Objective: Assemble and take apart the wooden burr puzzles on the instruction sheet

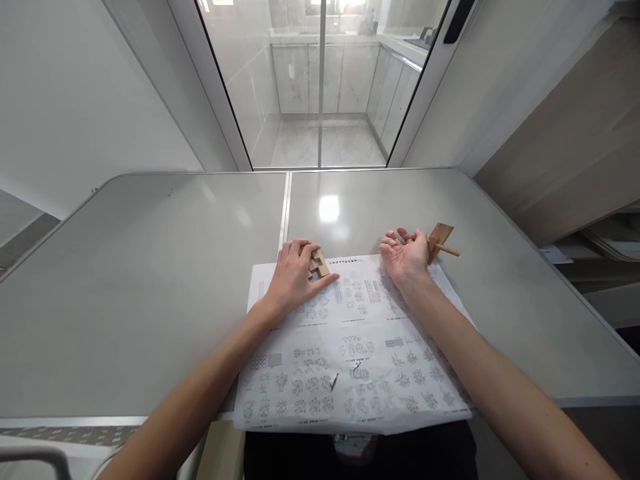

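Observation:
My left hand (294, 277) curls over some notched wooden blocks (319, 265) at the upper left edge of a printed sheet (360, 340). Its thumb stretches along their near side, and the palm hides part of them. My right hand (404, 255) is turned palm up above the sheet's upper right corner. A flat wooden plate with a round stick (440, 243) juts out beside its thumb and index finger, held there at a tilt. The other right fingers are loosely bent. The sheet carries rows of small line drawings and lies under both forearms.
Two small torn scraps (334, 381) lie on the sheet. The grey table (150, 287) has a metal seam (286, 207) down its middle. Beyond the far edge stands a glass door (295, 133), with shelves (600, 247) at the right. The sheet overhangs the near edge above my lap.

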Demonstrator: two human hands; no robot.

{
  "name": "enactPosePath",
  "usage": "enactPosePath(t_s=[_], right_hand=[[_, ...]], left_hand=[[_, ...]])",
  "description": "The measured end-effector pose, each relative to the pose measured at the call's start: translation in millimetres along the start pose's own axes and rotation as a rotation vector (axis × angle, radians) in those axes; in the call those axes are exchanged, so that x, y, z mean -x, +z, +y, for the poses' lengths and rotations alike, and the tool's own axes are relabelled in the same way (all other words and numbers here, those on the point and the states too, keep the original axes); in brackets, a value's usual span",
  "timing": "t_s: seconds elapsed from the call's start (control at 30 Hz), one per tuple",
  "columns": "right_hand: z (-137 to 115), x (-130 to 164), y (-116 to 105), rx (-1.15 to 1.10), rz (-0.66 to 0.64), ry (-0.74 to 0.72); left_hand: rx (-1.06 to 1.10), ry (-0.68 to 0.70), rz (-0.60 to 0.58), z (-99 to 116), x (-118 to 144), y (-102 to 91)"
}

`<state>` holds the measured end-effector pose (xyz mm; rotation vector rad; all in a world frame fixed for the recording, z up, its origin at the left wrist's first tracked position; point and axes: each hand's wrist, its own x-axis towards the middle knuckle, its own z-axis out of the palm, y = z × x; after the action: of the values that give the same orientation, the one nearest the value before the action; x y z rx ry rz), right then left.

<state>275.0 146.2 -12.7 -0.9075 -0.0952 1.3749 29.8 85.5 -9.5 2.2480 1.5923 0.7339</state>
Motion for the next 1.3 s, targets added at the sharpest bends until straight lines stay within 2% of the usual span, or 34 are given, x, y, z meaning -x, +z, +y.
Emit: enactPosePath(t_s=[0.2,0.33,0.53,0.63,0.8,0.87,0.97,1.07,1.17,1.3], right_hand=[[3.7,0.0,-1.9,0.06,-0.029,-0.067],[9.1,5.8,-1.0,0.128,-0.106,-0.096],[22.4,20.6,0.6,0.578,-0.421,-0.31],[26.7,29.9,0.7,0.73,-0.537,-0.365],[30.3,41.6,-4.5,0.973,-0.677,-0.527],[32.2,43.6,-7.5,1.071,-0.715,-0.62],[35.1,44.7,-10.2,1.175,-0.777,-0.733],[36.3,45.5,-9.7,1.218,-0.853,-0.821],[35.6,46.4,-7.6,1.239,-0.914,-0.889],[35.2,47.9,-5.0,1.244,-0.954,-0.944]], left_hand=[[0.005,-0.002,-0.008,1.3,-0.3,-1.6],[-0.01,0.007,-0.005,0.9,0.1,-0.9],[-0.015,0.042,0.034,-3.3,0.6,3.2],[0.012,0.079,0.095,-2.8,1.4,3.7],[0.094,0.227,0.239,7.3,3.5,-3.2],[0.13,0.298,0.261,10.8,4.4,-6.1],[0.193,0.37,0.236,11.7,5.5,-7.1],[0.304,0.38,0.192,9.3,5.9,-5.0],[0.448,0.319,0.136,9.3,6.2,-5.1],[0.621,0.16,0.01,16.2,7.3,-11.6]])
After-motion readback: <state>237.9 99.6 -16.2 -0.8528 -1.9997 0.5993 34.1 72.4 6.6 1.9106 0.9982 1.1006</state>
